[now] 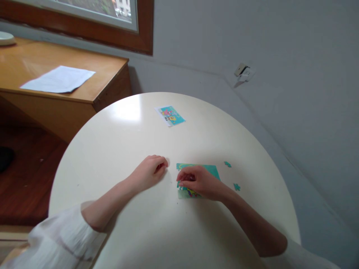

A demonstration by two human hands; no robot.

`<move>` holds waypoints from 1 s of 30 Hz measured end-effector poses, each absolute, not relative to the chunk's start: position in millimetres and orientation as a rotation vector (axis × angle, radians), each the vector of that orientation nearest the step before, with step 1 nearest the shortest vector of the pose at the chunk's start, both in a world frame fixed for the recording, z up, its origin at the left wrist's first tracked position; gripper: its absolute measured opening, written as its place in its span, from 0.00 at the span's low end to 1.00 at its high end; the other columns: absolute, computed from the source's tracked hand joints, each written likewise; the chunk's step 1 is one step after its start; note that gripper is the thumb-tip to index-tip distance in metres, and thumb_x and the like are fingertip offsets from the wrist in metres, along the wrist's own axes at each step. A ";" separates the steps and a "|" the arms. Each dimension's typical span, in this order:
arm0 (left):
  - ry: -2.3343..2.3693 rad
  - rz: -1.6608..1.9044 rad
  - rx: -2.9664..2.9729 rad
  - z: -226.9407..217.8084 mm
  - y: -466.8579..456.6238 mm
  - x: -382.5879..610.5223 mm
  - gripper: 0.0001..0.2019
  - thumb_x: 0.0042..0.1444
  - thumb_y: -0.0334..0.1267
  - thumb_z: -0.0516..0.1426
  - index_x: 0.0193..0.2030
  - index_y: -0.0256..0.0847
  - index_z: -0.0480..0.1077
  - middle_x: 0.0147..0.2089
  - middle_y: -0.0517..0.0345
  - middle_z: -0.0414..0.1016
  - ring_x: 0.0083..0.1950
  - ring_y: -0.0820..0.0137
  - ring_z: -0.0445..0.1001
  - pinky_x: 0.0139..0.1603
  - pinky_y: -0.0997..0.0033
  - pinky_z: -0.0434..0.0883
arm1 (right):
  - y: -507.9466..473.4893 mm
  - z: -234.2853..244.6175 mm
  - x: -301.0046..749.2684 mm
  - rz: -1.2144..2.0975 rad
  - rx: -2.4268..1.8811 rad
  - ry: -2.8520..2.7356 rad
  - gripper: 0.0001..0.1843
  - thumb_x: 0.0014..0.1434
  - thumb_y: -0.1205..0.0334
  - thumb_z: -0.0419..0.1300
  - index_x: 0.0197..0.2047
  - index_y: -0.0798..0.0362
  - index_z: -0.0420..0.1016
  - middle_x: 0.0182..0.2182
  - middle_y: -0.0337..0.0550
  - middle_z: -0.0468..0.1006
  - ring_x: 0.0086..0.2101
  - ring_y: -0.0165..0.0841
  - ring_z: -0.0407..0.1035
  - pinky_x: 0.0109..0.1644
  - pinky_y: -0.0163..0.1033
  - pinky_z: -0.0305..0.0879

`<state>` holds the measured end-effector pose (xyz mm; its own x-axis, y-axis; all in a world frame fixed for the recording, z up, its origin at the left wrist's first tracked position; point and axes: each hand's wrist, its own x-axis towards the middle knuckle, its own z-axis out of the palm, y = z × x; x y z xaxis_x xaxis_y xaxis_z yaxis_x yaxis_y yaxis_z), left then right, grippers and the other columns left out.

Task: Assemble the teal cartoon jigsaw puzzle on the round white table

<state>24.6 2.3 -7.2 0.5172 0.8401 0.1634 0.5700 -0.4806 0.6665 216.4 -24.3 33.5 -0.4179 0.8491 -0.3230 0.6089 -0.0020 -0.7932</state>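
Note:
A jigsaw puzzle (211, 170) in turquoise and yellow lies on the table, its left edge uneven where pieces interlock. My right hand (200, 182) is over it and covers much of the picture. Its thumb and fingers pinch at the left edge, on what appears to be a turquoise puzzle piece (178, 185), mostly hidden. Left of the puzzle, my left hand (150, 170) rests on the table with curled fingers and the thumb near the fingertips; nothing shows in it. Two loose pieces lie to the right: one puzzle piece (227, 164) farther back, another puzzle piece (237, 186) nearer.
A small picture card (172, 115) with cartoon figures lies toward the far side of the round white table (112, 149). At the left stands a wooden desk (109, 63) with a white paper (58, 79). A wall socket (242, 71) is at the back right.

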 end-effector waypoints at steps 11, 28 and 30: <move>1.150 0.639 2.217 -7.1 2.3 25.1 0.09 0.51 0.26 0.49 0.30 0.38 0.68 0.28 0.59 0.72 0.30 0.72 0.67 0.35 0.73 0.63 | -20.6 29.7 218.4 1.441 -1.565 -2.078 0.02 0.47 0.68 0.58 0.24 0.56 0.71 0.18 0.34 0.68 0.22 0.25 0.62 0.26 0.30 0.55; 1.130 0.672 2.232 -7.9 2.6 25.3 0.09 0.51 0.26 0.48 0.29 0.39 0.67 0.26 0.60 0.70 0.29 0.72 0.67 0.35 0.73 0.64 | -27.0 17.6 217.5 1.028 -1.445 -2.325 0.08 0.47 0.77 0.59 0.28 0.54 0.70 0.27 0.35 0.64 0.28 0.25 0.59 0.33 0.31 0.55; 1.127 0.669 2.234 -7.4 2.6 25.2 0.09 0.51 0.26 0.48 0.29 0.39 0.67 0.26 0.60 0.70 0.29 0.72 0.67 0.35 0.73 0.64 | -28.7 15.7 216.8 0.994 -1.453 -2.319 0.10 0.46 0.78 0.59 0.30 0.54 0.68 0.26 0.34 0.63 0.27 0.25 0.57 0.33 0.31 0.55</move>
